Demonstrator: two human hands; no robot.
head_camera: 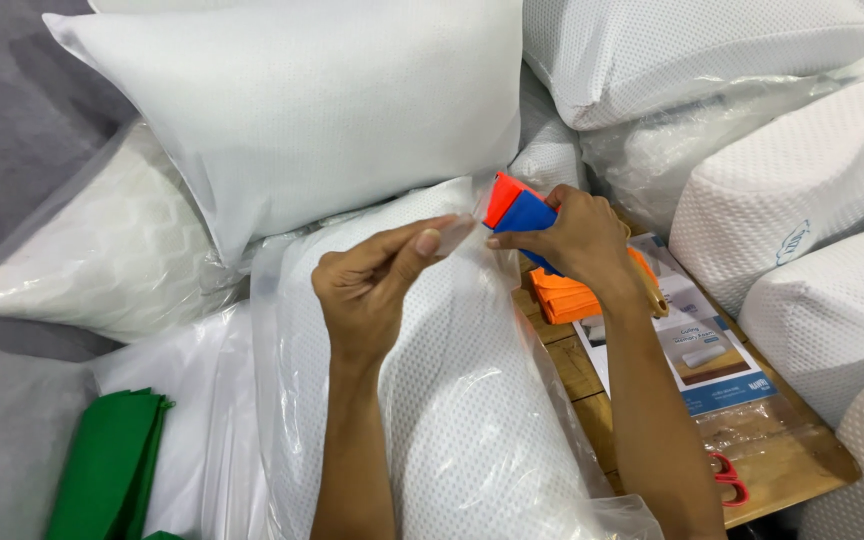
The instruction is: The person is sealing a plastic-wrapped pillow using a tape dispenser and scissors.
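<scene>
Single head view: looks steeply down from close above, facing forward over bagged pillow (452, 400) and wooden table (792, 455) at right.

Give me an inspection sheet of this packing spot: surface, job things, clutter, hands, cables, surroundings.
Surface: wooden board at right, partly covered by printed leaflets.
Job things: bagged pillow lying lengthwise under both hands; tape dispenser, orange and blue; clear tape strip stretched between the hands.
Clutter: orange cloths stacked on the board; red scissors near its front edge; green cloths at lower left.
Hands: left hand pinches the tape end; right hand grips the dispenser.
Cables: nothing seen.
Surroundings: white pillows piled all round, several in plastic; grey fabric at left.
</scene>
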